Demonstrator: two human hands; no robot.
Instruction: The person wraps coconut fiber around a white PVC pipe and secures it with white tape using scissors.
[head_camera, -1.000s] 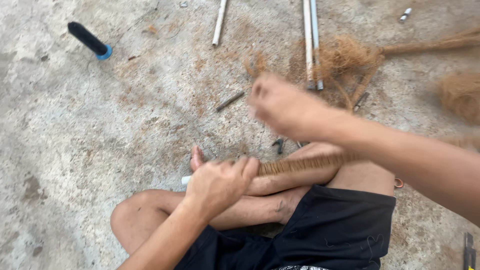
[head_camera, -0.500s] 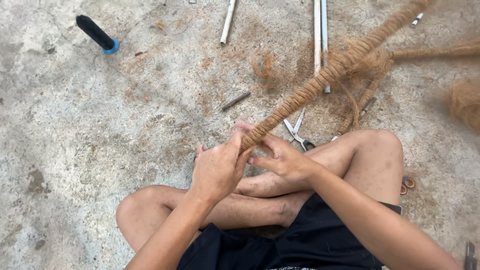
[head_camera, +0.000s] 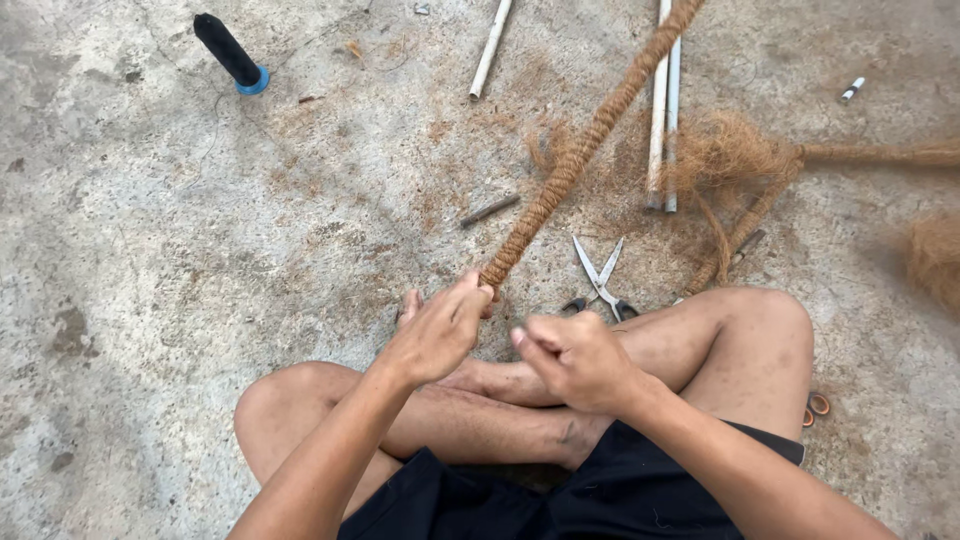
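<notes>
Your left hand fingers pinch the rope-wrapped stick, which points to one o'clock; your right hand is curled and holds nothing.

Scissors lie on the floor before the knees; spool at ten o'clock, pipes at one o'clock.

Person seen from above: 2 bare forearms without sleeves, left hand and right hand without gloves or rings; black shorts below the hands; bare legs and feet.
</notes>
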